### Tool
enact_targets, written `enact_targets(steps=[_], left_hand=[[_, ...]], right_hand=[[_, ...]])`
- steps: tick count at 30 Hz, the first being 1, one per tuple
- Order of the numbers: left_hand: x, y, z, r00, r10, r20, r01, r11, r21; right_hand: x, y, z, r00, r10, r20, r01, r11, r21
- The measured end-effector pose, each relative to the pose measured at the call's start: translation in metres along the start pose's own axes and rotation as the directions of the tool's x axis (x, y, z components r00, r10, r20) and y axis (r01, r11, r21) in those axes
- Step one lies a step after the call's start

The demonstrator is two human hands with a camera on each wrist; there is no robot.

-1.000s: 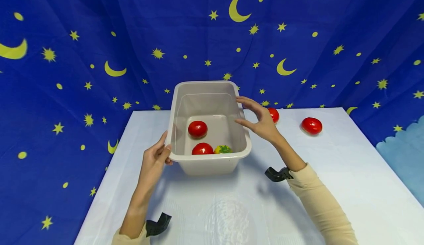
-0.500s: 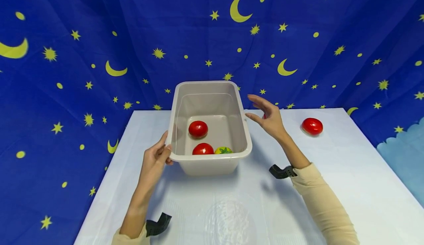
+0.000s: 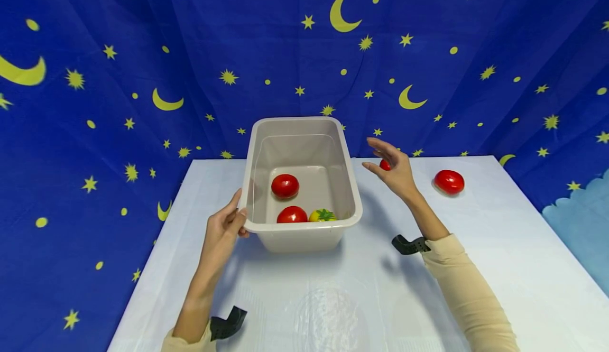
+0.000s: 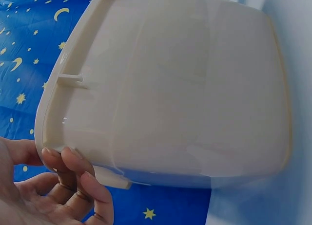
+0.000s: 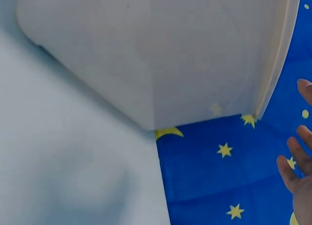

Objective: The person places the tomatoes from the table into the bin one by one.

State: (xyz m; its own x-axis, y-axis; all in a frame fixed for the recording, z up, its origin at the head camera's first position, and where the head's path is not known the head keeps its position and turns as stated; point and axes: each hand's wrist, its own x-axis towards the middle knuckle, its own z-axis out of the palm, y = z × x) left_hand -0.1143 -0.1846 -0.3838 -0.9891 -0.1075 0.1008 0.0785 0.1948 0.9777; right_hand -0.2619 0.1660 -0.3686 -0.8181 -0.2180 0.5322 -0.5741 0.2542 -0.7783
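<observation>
My left hand [image 3: 223, 230] pinches the near left rim of a light grey plastic bin [image 3: 300, 241], thumb on top and fingers curled below; the left wrist view shows the fingertips [image 4: 73, 159] against the rim's underside. Inside the bin lie two glossy red, tomato-like things [image 3: 285, 186] and a yellow one with a green leafy top [image 3: 322, 215], partly hidden by the near rim. Off the bin's right side, my right hand [image 3: 395, 175] hovers with fingers and thumb spread, holding nothing. Behind it, a red tomato-like thing [image 3: 385, 165] is mostly hidden.
Another red tomato-like thing [image 3: 449, 182] lies on the white table [image 3: 504, 246] further right. A blue curtain [image 3: 285, 40] with yellow moons and stars hangs at the back and sides. Each wrist carries a black mount [image 3: 228, 323].
The right hand has drawn away from the bin's right rim, moving right in front of the red thing at the back. Left hand and bin stay in place.
</observation>
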Motion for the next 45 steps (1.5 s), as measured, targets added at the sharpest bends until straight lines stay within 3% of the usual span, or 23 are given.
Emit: enact_targets(steps=[8,28,40,45], left_hand=[[0.0,0.001,0.0,1.0,0.006,0.001,-0.006,1.0,0.01],[-0.001,0.002,0.0,1.0,-0.014,0.013,0.014,1.0,-0.003],[-0.001,0.001,0.0,1.0,-0.004,0.007,0.004,1.0,-0.003],[-0.001,0.001,0.001,1.0,0.001,0.005,-0.001,1.0,-0.003]], right_hand=[[0.001,0.018,-0.007,0.997,0.053,-0.048,-0.05,0.997,0.054],[-0.001,0.048,-0.023,0.979,0.191,-0.074,-0.192,0.981,-0.014],[-0.003,0.068,-0.029,0.979,0.193,-0.067,-0.198,0.976,-0.089],[-0.004,0.091,-0.033,0.974,0.21,-0.082,-0.217,0.972,-0.087]])
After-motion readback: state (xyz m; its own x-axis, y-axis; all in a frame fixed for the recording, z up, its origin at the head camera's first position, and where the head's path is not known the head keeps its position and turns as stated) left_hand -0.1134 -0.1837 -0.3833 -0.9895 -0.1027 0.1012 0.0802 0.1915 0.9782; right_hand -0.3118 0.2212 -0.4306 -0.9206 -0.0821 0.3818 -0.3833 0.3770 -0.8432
